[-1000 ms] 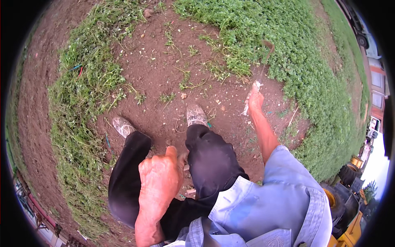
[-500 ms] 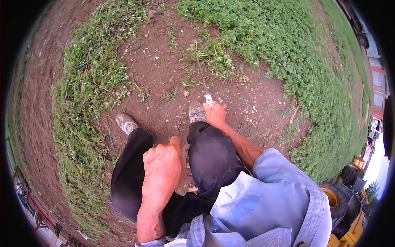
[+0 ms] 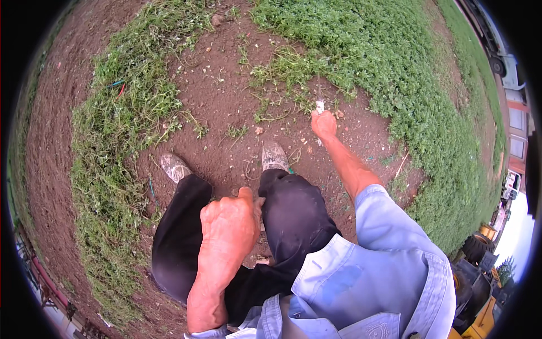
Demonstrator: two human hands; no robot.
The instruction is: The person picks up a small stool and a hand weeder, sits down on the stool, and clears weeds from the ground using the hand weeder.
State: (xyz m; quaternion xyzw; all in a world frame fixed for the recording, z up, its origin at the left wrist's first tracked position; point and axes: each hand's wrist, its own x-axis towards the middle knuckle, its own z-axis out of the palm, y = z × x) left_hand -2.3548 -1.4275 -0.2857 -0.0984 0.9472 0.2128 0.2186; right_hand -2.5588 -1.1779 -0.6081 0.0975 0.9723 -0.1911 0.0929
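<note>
Beyond the right hand (image 3: 324, 125), loose greenery (image 3: 285, 69) borders dense plants (image 3: 389, 62).

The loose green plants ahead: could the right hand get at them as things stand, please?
Probably yes: the right hand is near the plants and nothing visibly blocks it, though its grip holds a white handle.

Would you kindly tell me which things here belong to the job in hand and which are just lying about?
Apparently in use:
white handle, gripped by the right hand
green plants just beyond it

Seemingly just lying about:
blue strip on the greenery at left
red strip beside it
pale stalk at right
</note>
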